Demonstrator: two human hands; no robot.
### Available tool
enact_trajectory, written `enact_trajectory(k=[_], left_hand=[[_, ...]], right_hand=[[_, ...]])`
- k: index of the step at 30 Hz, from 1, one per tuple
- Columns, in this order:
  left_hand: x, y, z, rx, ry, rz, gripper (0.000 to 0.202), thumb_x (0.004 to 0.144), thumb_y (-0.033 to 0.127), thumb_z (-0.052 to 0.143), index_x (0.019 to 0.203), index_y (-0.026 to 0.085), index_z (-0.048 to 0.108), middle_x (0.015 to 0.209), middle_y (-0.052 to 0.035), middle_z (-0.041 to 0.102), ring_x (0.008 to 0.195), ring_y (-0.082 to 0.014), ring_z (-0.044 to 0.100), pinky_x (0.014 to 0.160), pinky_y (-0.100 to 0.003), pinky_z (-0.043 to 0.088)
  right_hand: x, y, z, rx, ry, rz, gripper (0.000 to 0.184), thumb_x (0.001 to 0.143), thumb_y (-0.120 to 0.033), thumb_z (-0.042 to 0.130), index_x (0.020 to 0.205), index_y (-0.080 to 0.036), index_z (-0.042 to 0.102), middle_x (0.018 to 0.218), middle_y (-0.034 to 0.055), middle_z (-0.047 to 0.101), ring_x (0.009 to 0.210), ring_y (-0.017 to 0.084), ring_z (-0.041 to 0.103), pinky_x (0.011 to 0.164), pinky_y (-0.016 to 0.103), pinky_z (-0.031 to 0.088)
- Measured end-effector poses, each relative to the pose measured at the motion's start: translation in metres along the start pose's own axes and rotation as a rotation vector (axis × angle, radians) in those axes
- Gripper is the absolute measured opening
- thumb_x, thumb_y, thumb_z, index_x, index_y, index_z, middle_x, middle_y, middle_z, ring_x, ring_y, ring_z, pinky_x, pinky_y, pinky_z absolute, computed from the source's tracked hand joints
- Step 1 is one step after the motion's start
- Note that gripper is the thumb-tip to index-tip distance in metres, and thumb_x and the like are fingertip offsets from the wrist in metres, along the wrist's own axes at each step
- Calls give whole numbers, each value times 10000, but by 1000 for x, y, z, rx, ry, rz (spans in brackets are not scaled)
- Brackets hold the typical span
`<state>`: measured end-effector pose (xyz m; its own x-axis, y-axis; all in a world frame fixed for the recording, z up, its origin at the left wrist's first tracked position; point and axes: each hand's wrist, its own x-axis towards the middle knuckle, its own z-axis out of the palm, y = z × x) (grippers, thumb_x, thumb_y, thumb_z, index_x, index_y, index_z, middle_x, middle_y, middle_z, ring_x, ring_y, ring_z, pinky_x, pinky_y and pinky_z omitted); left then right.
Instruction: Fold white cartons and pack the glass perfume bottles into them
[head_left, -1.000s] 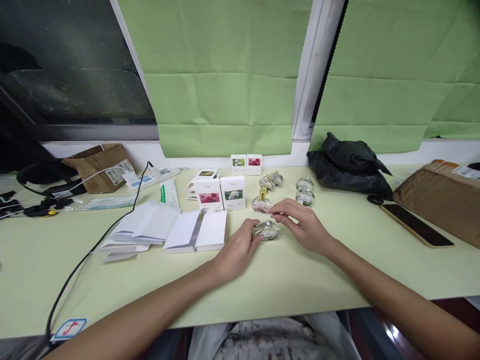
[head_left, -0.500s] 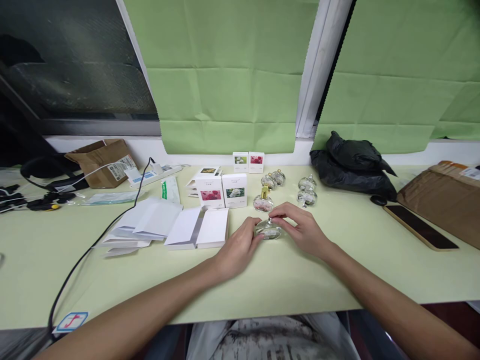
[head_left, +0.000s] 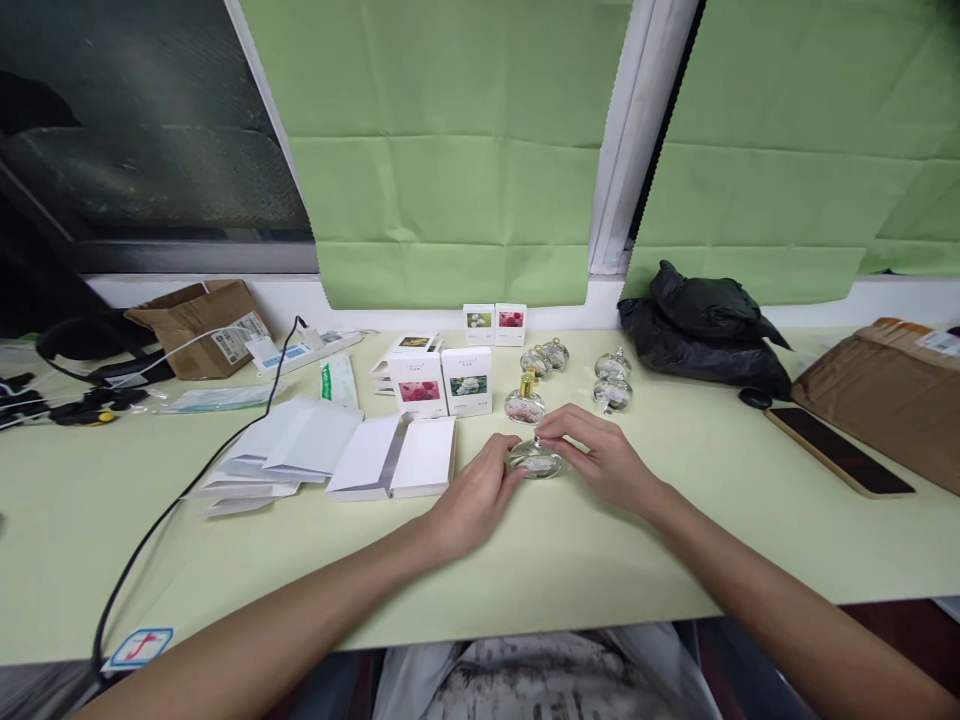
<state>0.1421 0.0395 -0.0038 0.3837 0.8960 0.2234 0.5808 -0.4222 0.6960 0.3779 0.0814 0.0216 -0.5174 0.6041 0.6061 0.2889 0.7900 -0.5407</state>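
A clear, flattened oval glass bottle (head_left: 536, 460) rests on the table between my hands. The thumb and fingers of my left hand (head_left: 480, 495) grip its left side. At its neck, my right hand (head_left: 600, 450) pinches the small top; the fingers partly cover it, so whether the top is loose cannot be made out. Just behind stands a similar glass bottle with a gold top (head_left: 525, 400). Further back are more round bottles (head_left: 545, 357), and to the right two silver-topped ones (head_left: 613, 380).
White cartons with flower pictures (head_left: 442, 383) stand left of the bottles, with an opened white box (head_left: 424, 455) and folded white papers (head_left: 300, 440) in front. A black cable (head_left: 202, 470) crosses the left side. At right lie a phone (head_left: 840, 450), black bags (head_left: 705, 335) and a brown parcel (head_left: 885, 390).
Both hands keep the same hold on the bottle. The whole view has shifted very slightly; nothing else visibly differs.
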Motion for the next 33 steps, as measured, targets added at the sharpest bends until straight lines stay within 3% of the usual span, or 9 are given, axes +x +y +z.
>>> enact_trajectory(k=[22, 33], left_hand=[[0, 1, 0, -11, -9, -36, 336, 1111, 419, 422, 1365, 209, 487, 1065, -70, 663, 986, -259, 655, 949, -397, 490], [1, -2, 0, -21, -10, -30, 341, 1109, 413, 442, 1380, 210, 482, 1079, -73, 669, 984, -257, 649, 924, -391, 485]], right_hand=[[6, -2, -7, -104, -117, -71, 183, 1102, -198, 498, 1107, -258, 671, 1213, 101, 696, 1134, 229, 689, 926, 328, 522], [10, -9, -6, -73, -99, -13, 142, 1091, -207, 531, 1014, -239, 647, 1020, 74, 663, 1082, 234, 670, 886, 323, 509]])
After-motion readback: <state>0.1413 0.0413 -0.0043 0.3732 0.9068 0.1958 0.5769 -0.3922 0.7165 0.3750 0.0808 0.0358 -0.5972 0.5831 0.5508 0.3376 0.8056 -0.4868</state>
